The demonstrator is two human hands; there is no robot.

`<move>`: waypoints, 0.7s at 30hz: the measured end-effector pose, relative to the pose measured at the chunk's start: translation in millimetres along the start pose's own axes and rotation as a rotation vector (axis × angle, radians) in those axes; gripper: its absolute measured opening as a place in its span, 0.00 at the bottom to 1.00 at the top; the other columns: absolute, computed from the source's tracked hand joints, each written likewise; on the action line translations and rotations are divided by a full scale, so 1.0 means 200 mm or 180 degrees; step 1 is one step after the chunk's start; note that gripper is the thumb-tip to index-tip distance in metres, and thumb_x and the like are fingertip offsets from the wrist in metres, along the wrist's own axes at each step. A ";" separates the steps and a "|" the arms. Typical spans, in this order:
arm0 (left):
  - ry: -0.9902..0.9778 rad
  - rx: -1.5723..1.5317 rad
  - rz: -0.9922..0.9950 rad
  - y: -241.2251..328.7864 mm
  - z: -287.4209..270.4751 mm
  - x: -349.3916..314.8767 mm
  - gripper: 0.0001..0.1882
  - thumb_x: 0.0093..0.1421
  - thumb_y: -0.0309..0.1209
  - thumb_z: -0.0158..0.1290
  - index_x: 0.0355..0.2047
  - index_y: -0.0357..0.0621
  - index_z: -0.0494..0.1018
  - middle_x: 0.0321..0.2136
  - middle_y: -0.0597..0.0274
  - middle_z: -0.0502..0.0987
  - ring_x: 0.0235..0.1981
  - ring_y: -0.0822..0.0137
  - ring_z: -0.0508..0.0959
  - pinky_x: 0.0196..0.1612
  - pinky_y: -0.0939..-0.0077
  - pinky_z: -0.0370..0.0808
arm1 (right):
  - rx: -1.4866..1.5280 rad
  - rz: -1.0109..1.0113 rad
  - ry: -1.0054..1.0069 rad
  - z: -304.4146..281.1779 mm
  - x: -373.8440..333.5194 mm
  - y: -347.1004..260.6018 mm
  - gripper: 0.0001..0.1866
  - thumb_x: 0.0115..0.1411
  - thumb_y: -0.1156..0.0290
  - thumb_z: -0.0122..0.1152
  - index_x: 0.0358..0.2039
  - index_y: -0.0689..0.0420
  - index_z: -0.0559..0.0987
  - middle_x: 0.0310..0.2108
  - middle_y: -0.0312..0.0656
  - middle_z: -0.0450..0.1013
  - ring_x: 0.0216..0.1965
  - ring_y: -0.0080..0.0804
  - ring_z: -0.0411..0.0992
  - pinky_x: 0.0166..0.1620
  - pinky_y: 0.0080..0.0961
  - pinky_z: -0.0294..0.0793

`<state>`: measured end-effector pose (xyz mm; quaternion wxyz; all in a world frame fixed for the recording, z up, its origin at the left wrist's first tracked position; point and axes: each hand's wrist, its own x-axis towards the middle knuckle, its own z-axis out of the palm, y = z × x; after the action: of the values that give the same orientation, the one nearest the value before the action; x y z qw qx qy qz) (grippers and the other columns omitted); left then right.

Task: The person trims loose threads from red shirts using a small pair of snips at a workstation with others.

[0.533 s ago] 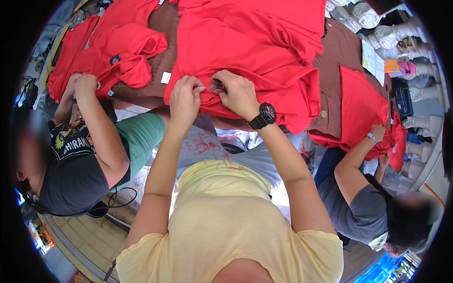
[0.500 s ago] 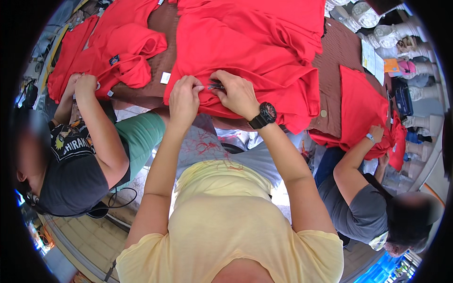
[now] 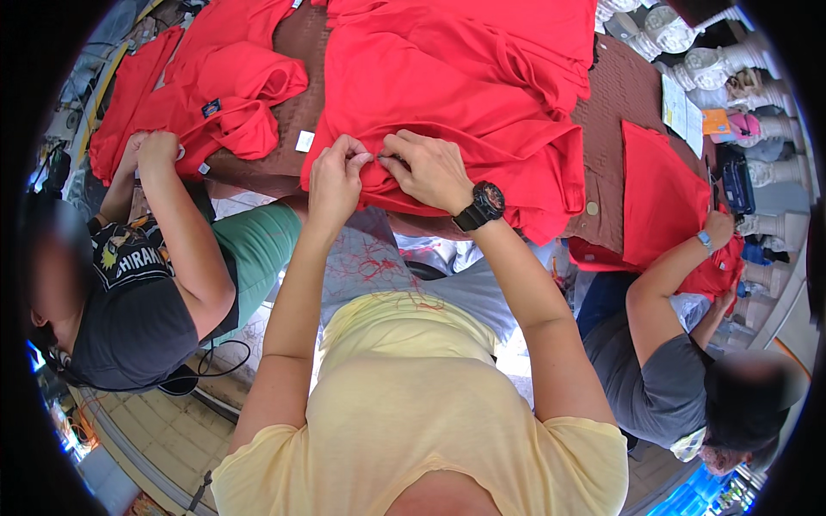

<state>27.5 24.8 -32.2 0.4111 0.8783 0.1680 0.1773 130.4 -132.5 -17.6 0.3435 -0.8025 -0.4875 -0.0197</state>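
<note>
While the left hand (image 3: 335,182) keeps its fingers pinched together, whatever is between them too small to tell, the right hand (image 3: 428,172) faces it just beside, fingers closed around a small dark tool (image 3: 382,156), mostly hidden. Beneath and beyond these fingers, a crumpled bright red cloth garment (image 3: 456,95) lies on a brown-covered counter (image 3: 615,86), with a small white rectangular tag (image 3: 305,141) just left of the left fingers.
</note>
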 end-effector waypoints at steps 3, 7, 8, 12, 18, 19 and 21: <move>-0.0020 0.0043 -0.0011 0.00 0.00 0.00 0.04 0.64 0.22 0.54 0.33 0.33 0.72 0.27 0.56 0.80 0.29 0.71 0.79 0.37 0.75 0.74 | 0.0075 -0.0007 0.0060 0.01 0.01 0.00 0.06 0.57 0.66 0.63 0.31 0.54 0.76 0.26 0.41 0.73 0.27 0.46 0.76 0.26 0.43 0.70; -0.0027 0.0037 0.0051 0.00 0.00 0.00 0.04 0.63 0.22 0.55 0.33 0.33 0.72 0.26 0.56 0.78 0.27 0.68 0.77 0.35 0.73 0.74 | 0.0137 0.0036 0.0047 0.03 0.01 0.00 0.07 0.57 0.66 0.63 0.31 0.54 0.77 0.27 0.41 0.75 0.28 0.46 0.76 0.27 0.44 0.70; 0.0023 0.0028 0.0104 0.00 -0.01 0.00 0.03 0.62 0.21 0.55 0.33 0.33 0.73 0.26 0.56 0.77 0.27 0.67 0.77 0.35 0.72 0.73 | 0.0162 0.0114 0.0002 0.03 0.01 -0.01 0.07 0.57 0.66 0.63 0.32 0.54 0.77 0.28 0.41 0.75 0.28 0.47 0.76 0.28 0.44 0.71; -0.0157 0.0103 0.0082 0.08 -0.08 -0.05 0.03 0.59 0.21 0.57 0.32 0.34 0.74 0.26 0.55 0.74 0.29 0.62 0.76 0.36 0.69 0.72 | 0.0863 0.0702 -0.0076 0.00 -0.01 0.00 0.10 0.61 0.63 0.61 0.36 0.55 0.76 0.33 0.41 0.79 0.35 0.47 0.78 0.35 0.43 0.73; 0.0179 0.0921 0.0573 0.09 0.00 -0.13 0.03 0.58 0.22 0.59 0.30 0.35 0.75 0.26 0.53 0.74 0.28 0.57 0.76 0.35 0.65 0.72 | 0.1566 0.1109 -0.0456 -0.01 -0.01 0.06 0.14 0.67 0.63 0.57 0.45 0.62 0.73 0.39 0.47 0.81 0.44 0.37 0.79 0.48 0.31 0.73; 0.0215 0.0972 0.0548 0.09 0.01 -0.13 0.04 0.58 0.22 0.59 0.30 0.35 0.75 0.26 0.52 0.74 0.27 0.56 0.76 0.35 0.65 0.72 | 0.1611 0.1113 -0.0484 -0.01 -0.02 0.07 0.14 0.68 0.64 0.57 0.46 0.62 0.72 0.39 0.47 0.81 0.45 0.37 0.79 0.49 0.31 0.73; -0.0091 0.0272 -0.0041 0.08 -0.03 -0.09 0.05 0.60 0.23 0.58 0.29 0.35 0.74 0.26 0.51 0.76 0.27 0.54 0.77 0.35 0.65 0.72 | 0.1896 0.1117 -0.0481 -0.01 -0.02 0.09 0.14 0.68 0.65 0.56 0.47 0.62 0.71 0.40 0.47 0.80 0.47 0.36 0.79 0.51 0.30 0.73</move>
<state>11.6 11.1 -20.6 0.3767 0.8963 0.1751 0.1549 142.5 -141.9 -27.2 0.5236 -0.7378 -0.3506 0.2420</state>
